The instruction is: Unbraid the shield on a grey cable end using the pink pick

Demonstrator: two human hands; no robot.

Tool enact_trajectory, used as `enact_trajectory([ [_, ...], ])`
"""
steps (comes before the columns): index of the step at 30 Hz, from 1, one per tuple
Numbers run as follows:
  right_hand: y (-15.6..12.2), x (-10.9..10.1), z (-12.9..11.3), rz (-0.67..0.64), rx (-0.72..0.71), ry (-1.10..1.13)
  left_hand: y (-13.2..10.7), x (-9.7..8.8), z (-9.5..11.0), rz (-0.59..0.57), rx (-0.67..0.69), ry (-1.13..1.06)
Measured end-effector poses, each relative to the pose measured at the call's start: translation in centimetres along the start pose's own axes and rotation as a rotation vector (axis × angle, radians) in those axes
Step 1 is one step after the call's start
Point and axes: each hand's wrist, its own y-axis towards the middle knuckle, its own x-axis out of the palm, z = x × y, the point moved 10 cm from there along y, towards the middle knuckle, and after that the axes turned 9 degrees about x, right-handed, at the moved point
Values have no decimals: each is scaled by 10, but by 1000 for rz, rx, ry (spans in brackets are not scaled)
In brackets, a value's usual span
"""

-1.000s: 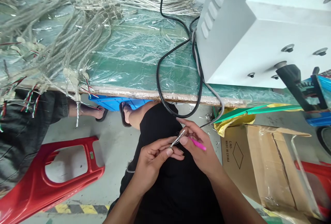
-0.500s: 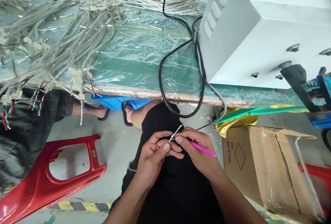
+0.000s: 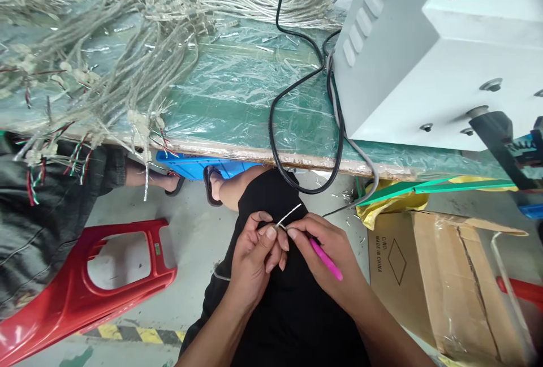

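Note:
Over my lap, my left hand (image 3: 254, 257) pinches the end of a thin silvery cable (image 3: 289, 215) between thumb and fingers. My right hand (image 3: 328, 257) is closed round a slim pink tool (image 3: 326, 259), its tip hidden against the cable where the two hands meet. The cable's free end sticks up and to the right of my fingers. A loop of the same cable (image 3: 220, 275) hangs down left of my left wrist.
A plastic-covered green bench (image 3: 237, 95) carries heaps of silvery cables (image 3: 119, 61) with red, green and white wire ends. A grey-white machine (image 3: 424, 50) stands at right, with black cords (image 3: 297, 129) looping off the edge. A red stool (image 3: 85, 282), a cardboard box (image 3: 441, 276) and another person's sandalled feet (image 3: 190, 180) are below.
My hands have closed together and shifted slightly; the pink tool now points down-right from my fingers. The view has tilted a little, so the bench sits lower in the frame.

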Motion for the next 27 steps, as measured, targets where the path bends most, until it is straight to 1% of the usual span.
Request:
enact_trajectory([
  [2, 1, -10, -1, 45, -13, 6, 0, 1, 1, -13, 9, 16],
  [4, 1, -26, -2, 147, -36, -9, 0, 1, 2, -24, 21, 30],
  [6, 0, -40, -6, 244, -79, -98, 0, 2, 2, -39, 27, 43],
  [8, -2, -44, -12, 283, -120, -242, 0, 4, 1, -57, 29, 56],
  [10, -5, -41, -18, 273, -158, -365, -1, 5, 1, -75, 28, 71],
  [11, -7, -39, -21, 267, -167, -391, -1, 6, 1, -80, 27, 79],
  [13, -16, -41, -27, 308, -196, -340, -1, 6, 1, -83, 23, 97],
  [16, -42, -56, -31, 517, -270, -111, -2, 6, 1, -73, 17, 123],
  [17, -49, -58, -31, 560, -302, -61, -2, 6, 1, -72, 15, 129],
  [18, -54, -55, -31, 566, -330, -39, -2, 6, 1, -71, 13, 134],
  [19, -54, -49, -30, 527, -340, -43, -2, 6, 0, -70, 12, 137],
  [21, -46, -31, -24, 392, -294, -87, -3, 6, -1, -70, 12, 140],
  [23, -33, -21, -10, 326, -161, -116, -4, 5, -2, -67, 12, 140],
  [25, -23, -19, 4, 331, -19, -108, -4, 4, -3, -67, 10, 140],
  [27, -16, -18, 12, 319, 59, -55, -5, 4, -4, -73, 9, 137],
])
